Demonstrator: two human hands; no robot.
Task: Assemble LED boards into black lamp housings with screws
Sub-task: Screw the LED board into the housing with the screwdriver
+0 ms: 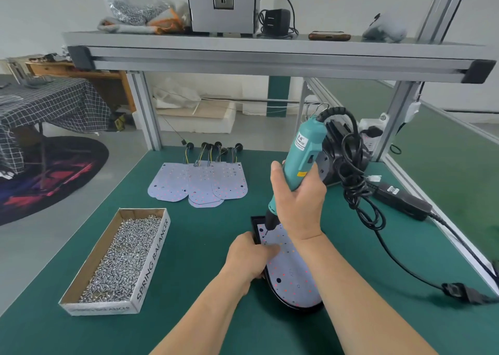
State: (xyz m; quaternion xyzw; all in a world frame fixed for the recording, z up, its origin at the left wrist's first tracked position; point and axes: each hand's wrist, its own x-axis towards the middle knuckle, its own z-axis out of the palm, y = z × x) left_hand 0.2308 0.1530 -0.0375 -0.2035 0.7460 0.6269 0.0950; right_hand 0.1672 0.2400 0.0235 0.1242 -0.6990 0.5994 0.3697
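A black lamp housing (286,302) lies on the green mat in front of me with a pale LED board (293,271) seated in it. My right hand (299,200) grips a teal electric screwdriver (303,152) held upright, its bit tip touching the board's far left corner. My left hand (249,257) holds the housing's left edge, fingers curled over the rim and onto the board. The screw under the bit is too small to make out.
A cardboard box (155,254) full of several silver screws stands at the left. Several spare LED boards (199,184) with wires lie at the back. More black housings (340,149) and the screwdriver's cable and power brick (402,200) sit at the right. An aluminium shelf frame (270,57) spans overhead.
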